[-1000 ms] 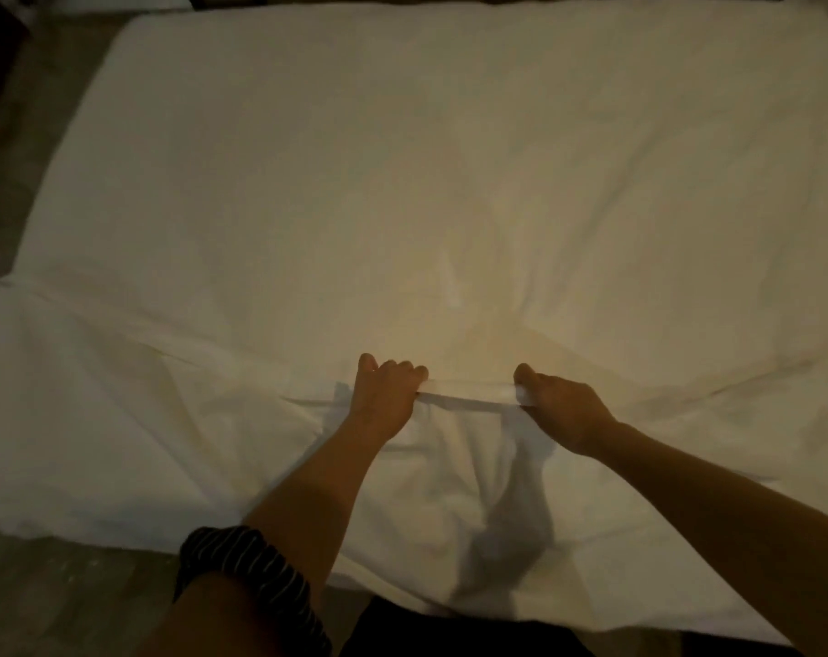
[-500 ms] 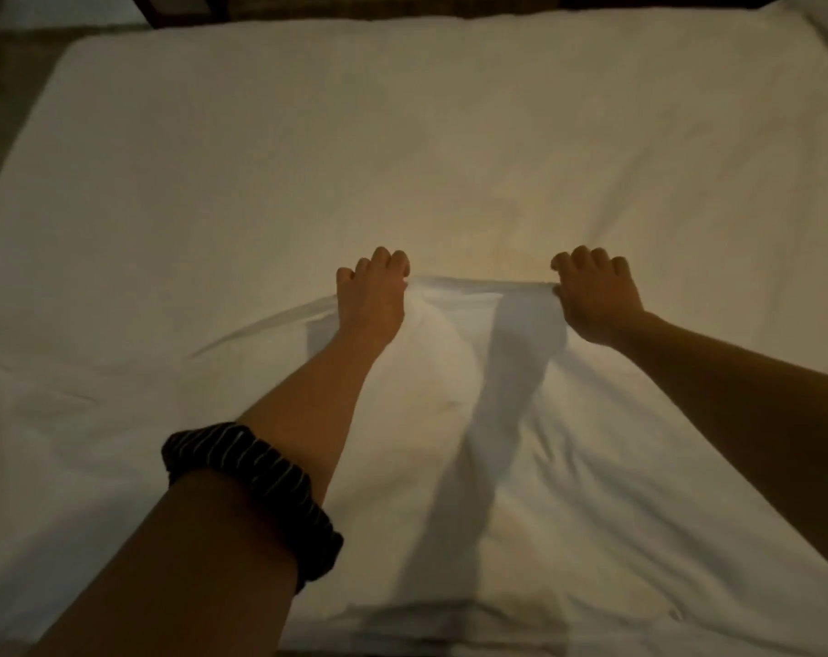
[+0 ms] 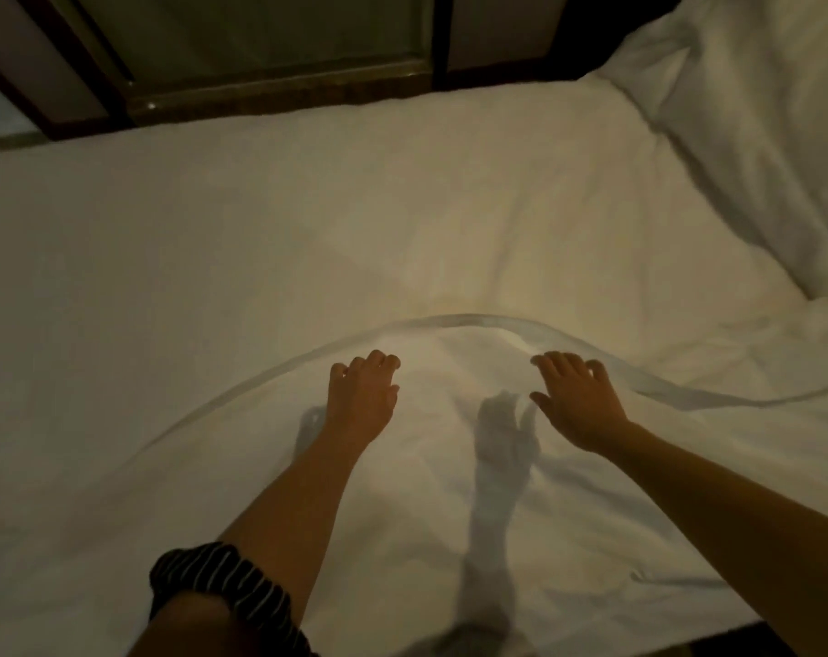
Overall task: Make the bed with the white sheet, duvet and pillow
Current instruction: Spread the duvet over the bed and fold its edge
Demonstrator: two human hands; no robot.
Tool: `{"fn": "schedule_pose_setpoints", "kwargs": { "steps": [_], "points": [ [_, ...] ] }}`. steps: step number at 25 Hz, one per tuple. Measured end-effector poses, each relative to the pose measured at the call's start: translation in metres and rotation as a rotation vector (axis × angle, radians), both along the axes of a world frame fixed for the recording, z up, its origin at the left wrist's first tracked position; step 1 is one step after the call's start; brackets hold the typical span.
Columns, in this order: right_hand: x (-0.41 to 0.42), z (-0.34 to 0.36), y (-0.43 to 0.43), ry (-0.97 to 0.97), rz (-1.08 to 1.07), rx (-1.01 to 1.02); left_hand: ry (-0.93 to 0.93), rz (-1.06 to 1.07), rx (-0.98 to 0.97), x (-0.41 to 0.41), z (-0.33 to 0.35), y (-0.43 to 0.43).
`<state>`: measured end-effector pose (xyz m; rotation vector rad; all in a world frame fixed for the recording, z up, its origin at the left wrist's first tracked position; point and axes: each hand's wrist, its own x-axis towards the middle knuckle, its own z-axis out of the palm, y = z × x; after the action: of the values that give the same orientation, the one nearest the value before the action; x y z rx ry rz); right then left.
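Note:
A white sheet (image 3: 426, 467) lies folded back over the near half of the bed, its curved edge arching across the middle of the mattress (image 3: 308, 220). My left hand (image 3: 362, 395) and my right hand (image 3: 575, 400) hover just above the sheet behind that edge, fingers spread and relaxed, holding nothing. Their shadows fall on the cloth below. A bunched white duvet or pillow (image 3: 753, 135) is heaped at the far right corner.
A dark wooden frame with a glass panel (image 3: 270, 54) runs along the far side of the bed. A black striped sleeve (image 3: 222, 590) covers my left upper arm. The bed's near edge shows at the bottom right.
Both hands carried the sheet's edge away from me across the bed, then let go of it. The fingers are now spread above the cloth, and the edge has billowed ahead.

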<state>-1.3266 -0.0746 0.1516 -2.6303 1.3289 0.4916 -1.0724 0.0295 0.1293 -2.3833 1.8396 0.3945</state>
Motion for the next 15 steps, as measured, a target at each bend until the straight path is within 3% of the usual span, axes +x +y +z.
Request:
{"fn": "schedule_pose_setpoints", "kwargs": {
  "steps": [8, 15],
  "points": [
    [-0.103, 0.049, 0.003, -0.063, -0.180, -0.051, 0.030, -0.250, -0.080, -0.109, 0.062, -0.044],
    [-0.259, 0.046, -0.029, -0.090, -0.150, -0.071, 0.000, -0.259, -0.110, -0.266, 0.080, -0.081]
  ]
}}
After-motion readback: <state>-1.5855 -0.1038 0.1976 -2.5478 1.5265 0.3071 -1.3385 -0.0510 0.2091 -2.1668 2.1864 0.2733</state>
